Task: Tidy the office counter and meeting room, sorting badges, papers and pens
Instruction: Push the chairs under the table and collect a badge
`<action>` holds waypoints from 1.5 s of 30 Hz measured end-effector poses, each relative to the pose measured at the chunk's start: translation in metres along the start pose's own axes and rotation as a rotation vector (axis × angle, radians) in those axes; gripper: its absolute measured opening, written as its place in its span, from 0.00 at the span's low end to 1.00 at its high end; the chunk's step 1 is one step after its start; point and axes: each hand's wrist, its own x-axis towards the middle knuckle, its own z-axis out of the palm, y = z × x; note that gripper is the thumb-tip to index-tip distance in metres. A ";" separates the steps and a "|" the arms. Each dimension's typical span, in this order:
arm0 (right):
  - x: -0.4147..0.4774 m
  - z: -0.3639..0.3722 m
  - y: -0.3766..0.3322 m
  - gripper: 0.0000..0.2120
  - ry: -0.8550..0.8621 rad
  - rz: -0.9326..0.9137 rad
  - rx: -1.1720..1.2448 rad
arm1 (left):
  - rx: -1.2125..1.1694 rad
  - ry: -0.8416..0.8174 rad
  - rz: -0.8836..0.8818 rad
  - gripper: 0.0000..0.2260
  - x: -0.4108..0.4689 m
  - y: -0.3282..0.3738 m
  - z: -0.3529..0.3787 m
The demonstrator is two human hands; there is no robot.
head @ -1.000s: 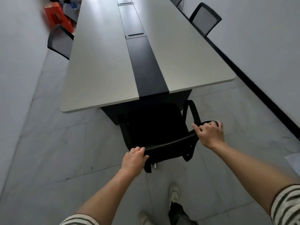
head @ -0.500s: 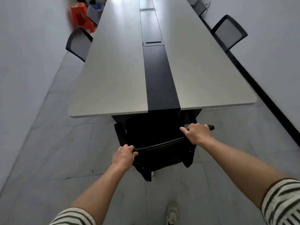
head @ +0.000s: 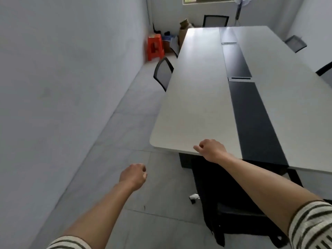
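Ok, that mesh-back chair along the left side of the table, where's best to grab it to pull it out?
Probably grip the top rail of the mesh-back chair backrest, coming from the open floor on its wall side. The back stands upright beside the table edge and faces that way; its seat is out of view.

Let go of the black chair (head: 233, 203) completely and shoved it further under the near end of the table (head: 197, 105). Swung the left hand (head: 133, 176) out over the floor (head: 107, 159), off the table's near left corner, fingers loosely curled. Brought the right hand (head: 211, 150) up over the near edge by that corner. Turned the view left too.
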 end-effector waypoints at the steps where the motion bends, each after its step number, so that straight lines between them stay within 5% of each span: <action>1: 0.016 0.001 -0.032 0.21 0.003 -0.012 0.006 | -0.007 0.012 -0.010 0.13 0.010 -0.028 -0.017; 11: 0.138 -0.007 -0.206 0.20 0.030 -0.112 0.003 | -0.044 0.069 -0.071 0.13 0.122 -0.174 -0.111; 38: 0.583 -0.041 -0.365 0.17 -0.010 0.203 0.097 | -0.064 -0.065 0.179 0.13 0.618 -0.315 -0.296; 45: 0.658 -0.076 -0.400 0.13 0.206 0.286 0.137 | 0.009 -0.096 0.316 0.13 0.755 -0.312 -0.363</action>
